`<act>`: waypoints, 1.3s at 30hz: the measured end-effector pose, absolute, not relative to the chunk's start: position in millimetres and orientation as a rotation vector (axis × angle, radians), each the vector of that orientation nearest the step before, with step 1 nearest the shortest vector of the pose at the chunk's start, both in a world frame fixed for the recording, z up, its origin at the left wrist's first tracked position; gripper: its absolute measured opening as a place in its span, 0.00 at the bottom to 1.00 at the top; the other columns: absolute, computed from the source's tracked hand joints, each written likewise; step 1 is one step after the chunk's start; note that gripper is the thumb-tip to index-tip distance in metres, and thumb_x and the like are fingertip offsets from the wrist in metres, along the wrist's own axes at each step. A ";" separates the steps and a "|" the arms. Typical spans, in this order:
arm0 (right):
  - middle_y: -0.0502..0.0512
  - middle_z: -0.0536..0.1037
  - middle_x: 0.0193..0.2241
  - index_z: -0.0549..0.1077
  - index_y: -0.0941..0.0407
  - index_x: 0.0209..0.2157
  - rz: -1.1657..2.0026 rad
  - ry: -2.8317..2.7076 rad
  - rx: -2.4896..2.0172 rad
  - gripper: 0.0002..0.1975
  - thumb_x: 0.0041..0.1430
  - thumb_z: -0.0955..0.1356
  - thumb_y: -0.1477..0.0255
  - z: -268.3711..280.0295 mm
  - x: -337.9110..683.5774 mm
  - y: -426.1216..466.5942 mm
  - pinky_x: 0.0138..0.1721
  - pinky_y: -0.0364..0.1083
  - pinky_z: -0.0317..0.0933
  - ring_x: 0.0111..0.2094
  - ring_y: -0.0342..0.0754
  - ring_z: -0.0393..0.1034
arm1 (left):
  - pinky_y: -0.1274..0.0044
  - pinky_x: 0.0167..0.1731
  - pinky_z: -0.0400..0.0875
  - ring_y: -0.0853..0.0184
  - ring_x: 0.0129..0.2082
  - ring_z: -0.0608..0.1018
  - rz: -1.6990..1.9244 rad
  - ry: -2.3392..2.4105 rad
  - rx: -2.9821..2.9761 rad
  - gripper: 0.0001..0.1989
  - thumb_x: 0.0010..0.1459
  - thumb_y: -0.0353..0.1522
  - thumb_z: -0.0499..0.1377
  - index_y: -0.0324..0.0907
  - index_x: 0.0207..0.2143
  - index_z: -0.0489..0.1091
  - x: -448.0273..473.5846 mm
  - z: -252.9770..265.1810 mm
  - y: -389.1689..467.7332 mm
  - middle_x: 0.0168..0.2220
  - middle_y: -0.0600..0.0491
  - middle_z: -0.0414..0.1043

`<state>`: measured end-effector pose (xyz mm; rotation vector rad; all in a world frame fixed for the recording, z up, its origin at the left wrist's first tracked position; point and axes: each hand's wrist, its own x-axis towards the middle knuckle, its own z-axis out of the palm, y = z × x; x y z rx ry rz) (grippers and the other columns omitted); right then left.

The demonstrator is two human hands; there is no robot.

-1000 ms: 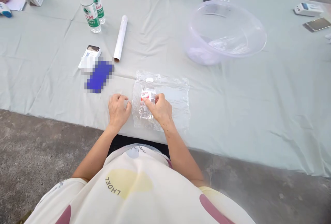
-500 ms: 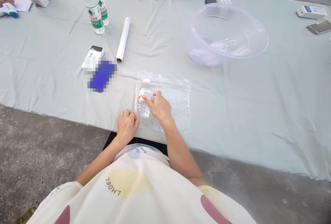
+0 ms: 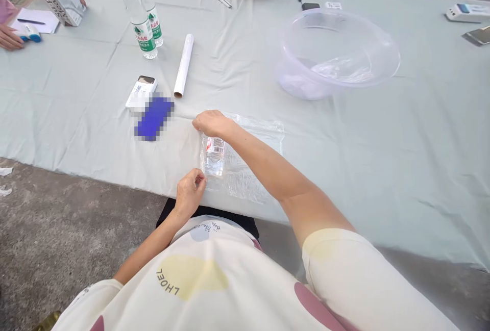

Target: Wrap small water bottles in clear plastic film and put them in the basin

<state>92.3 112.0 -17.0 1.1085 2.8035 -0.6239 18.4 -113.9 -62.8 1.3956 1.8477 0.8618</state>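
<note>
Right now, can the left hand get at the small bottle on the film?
Probably yes. The small bottle lies close by the left hand, with nothing solid between them. The right hand hides only its cap end. The left hand may be pinching the film, though.

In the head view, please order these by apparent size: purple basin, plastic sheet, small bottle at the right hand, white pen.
1. Purple basin
2. Plastic sheet
3. Small bottle, top hidden by right hand
4. White pen
</note>
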 end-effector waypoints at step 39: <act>0.58 0.71 0.62 0.70 0.53 0.61 -0.917 3.149 1.376 0.28 0.69 0.58 0.54 -64.1 305.7 52.9 0.64 0.60 0.60 0.64 0.56 0.63 | 0.72 0.38 0.60 0.65 0.31 0.70 0.547 0.776 2.950 0.15 0.65 0.19 0.47 0.40 0.31 0.69 136.9 -77.6 -68.8 0.26 0.53 0.69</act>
